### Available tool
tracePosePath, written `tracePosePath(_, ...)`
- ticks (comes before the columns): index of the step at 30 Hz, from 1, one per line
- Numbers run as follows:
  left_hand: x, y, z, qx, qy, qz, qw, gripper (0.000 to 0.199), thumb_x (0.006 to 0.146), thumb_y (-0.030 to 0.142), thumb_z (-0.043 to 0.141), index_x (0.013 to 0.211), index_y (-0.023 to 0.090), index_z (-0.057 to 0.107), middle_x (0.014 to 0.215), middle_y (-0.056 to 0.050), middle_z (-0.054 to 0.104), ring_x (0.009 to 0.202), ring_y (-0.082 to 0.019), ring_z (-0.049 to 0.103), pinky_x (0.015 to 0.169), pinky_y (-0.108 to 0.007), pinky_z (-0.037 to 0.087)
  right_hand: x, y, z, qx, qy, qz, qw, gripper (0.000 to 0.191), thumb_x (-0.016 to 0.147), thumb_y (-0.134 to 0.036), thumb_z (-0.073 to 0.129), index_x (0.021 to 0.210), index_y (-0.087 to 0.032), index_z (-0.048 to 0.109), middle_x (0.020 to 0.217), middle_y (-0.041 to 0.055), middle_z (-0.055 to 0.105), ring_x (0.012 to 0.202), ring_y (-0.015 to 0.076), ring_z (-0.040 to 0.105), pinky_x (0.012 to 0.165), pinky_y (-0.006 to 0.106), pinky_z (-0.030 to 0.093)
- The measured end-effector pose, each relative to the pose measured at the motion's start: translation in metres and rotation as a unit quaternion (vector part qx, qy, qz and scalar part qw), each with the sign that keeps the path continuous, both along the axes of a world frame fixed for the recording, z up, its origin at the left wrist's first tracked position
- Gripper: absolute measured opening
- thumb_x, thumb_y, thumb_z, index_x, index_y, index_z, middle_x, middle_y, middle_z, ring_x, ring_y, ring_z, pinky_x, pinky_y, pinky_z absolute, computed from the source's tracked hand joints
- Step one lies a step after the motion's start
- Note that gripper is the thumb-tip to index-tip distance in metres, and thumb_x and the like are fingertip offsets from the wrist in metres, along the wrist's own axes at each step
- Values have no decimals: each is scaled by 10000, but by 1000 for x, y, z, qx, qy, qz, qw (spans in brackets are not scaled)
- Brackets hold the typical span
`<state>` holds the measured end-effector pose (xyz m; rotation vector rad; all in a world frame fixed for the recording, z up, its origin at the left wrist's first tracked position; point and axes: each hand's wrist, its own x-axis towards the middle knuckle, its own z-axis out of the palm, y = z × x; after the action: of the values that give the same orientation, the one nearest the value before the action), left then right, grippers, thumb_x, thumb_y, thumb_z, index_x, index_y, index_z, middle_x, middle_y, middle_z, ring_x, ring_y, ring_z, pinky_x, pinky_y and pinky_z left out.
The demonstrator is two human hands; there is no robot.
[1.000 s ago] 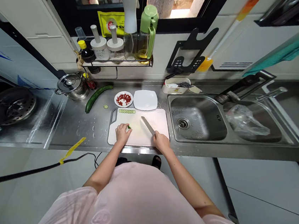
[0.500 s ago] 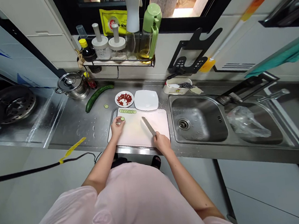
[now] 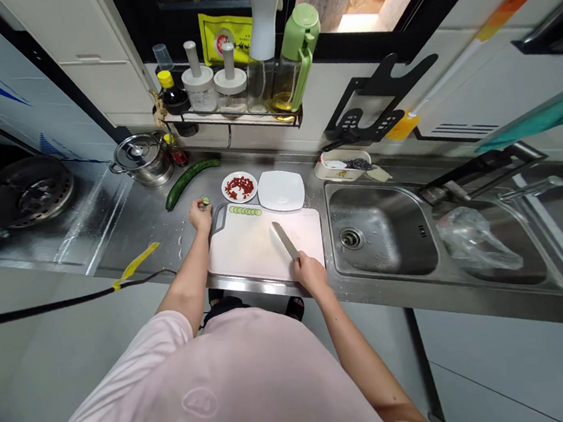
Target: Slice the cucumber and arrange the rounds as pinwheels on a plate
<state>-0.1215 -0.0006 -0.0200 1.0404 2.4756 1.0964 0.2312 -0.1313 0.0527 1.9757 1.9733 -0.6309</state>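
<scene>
We work at a stainless steel worktop, with a double sink to our right and a stove burner to our left. A white cutting board lies directly before us, with a row of cucumber slices along its far edge. Beyond it sit a plate of chopped red chilli and a square white plate.

The step in hand appears to be slicing cucumber. Our right hand clenches the handle of a kitchen knife. The blade lies over the board, its long axis diagonal, tip pointing away from us and to the left. A long cucumber lies on the worktop, well left of the knife, running from near-left to far-right.

Our left hand sits beside the board's far-left corner. Its fingertips draw together at a small cucumber round; we cannot tell whether they grasp it or only touch it. In our judgement, the next move calls for bringing cucumber onto the board under the blade, fingertips tucked clear.
</scene>
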Motion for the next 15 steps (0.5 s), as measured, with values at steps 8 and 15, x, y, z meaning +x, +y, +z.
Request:
tracePosePath(8,-15,16,7,-36,54,-24,998,297,732,249,662,1019,180,629,953,-69,654,888,-202,589,846,-330,429,-1,-1,1,-4,0,-14,1000,315,949,-284,330,1147,-196,559,984,114,669,932,224,634,768,290,417)
tracePosePath(15,-31,14,10,-34,97,-69,992,303,740,257,669,1027,171,632,961,-82,642,955,-222,570,900,-352,416,0,-1,-3,6,4,-17,1000,312,946,-282,325,1134,-197,559,973,110,671,915,232,637,751,299,420)
